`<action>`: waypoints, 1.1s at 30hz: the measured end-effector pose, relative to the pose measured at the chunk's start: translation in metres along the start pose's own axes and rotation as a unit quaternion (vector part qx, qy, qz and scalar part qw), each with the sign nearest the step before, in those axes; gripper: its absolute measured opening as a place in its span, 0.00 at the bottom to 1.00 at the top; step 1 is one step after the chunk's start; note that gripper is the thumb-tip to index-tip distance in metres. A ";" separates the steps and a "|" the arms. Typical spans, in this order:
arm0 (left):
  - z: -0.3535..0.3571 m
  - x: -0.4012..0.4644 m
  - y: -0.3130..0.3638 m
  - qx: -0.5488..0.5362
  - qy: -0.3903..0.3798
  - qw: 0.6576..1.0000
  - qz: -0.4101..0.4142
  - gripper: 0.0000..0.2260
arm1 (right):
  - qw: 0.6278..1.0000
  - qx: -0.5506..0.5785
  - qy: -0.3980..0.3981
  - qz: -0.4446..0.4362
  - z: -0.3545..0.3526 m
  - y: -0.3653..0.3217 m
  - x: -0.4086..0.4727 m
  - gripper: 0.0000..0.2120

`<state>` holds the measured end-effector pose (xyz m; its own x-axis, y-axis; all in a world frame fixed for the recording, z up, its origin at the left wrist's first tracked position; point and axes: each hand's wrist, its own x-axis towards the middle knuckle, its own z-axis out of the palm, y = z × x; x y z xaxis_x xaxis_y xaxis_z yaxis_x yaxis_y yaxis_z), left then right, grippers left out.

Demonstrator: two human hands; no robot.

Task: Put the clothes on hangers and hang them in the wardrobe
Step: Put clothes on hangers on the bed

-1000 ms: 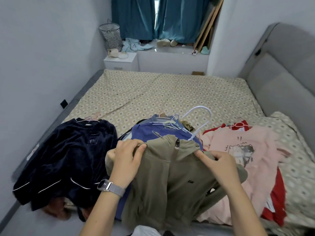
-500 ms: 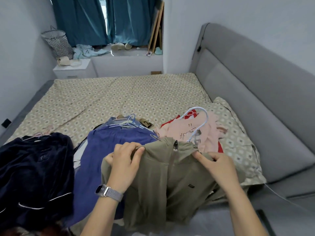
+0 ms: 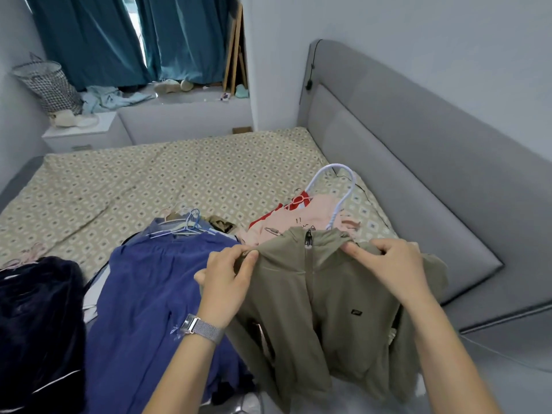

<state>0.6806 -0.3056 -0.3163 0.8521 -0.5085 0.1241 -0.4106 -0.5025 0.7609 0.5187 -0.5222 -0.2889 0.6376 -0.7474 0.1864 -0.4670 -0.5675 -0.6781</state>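
A: At the far left of the bed [image 3: 185, 174], what lay there?
B: Dark navy velvet top [image 3: 38, 318], with pink hangers [image 3: 27, 255] at its top edge. Just right of it, a blue garment [image 3: 149, 294] with a bunch of hangers [image 3: 185, 224] at its neck.
A: Hands?
B: Left hand [image 3: 227, 279], watch [image 3: 200, 325] on the wrist, pinched the left shoulder of the olive zip jacket [image 3: 328, 309]. Right hand [image 3: 391, 267] pinched the right shoulder. Jacket hung between them above the bed's near edge.
A: On a hanger?
B: White hanger [image 3: 337, 192] hook stuck up from the collar. Pink printed top [image 3: 313, 213] over a red garment [image 3: 268, 218] lay behind it, grey headboard [image 3: 403, 162] at right.
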 end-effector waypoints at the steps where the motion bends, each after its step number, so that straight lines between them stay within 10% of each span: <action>1: 0.004 0.009 0.000 0.003 -0.008 1.000 -0.009 0.05 | 1.000 -0.004 0.000 0.000 0.003 0.003 0.008 0.33; 16: 0.067 0.144 -0.022 -0.012 -0.080 0.997 0.012 0.08 | 0.998 -0.023 -0.036 0.054 0.047 0.052 0.124 0.33; 33: 0.173 0.297 -0.052 0.088 0.009 0.992 -0.088 0.08 | 0.977 0.002 -0.180 0.117 0.147 0.136 0.350 0.33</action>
<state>0.8989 -0.5514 -0.4289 0.9206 -0.3902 0.0110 -0.3034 -0.6976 0.6490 0.7689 -0.8099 -0.4202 0.6879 -0.6862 -0.2365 -0.6240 -0.3927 -0.6756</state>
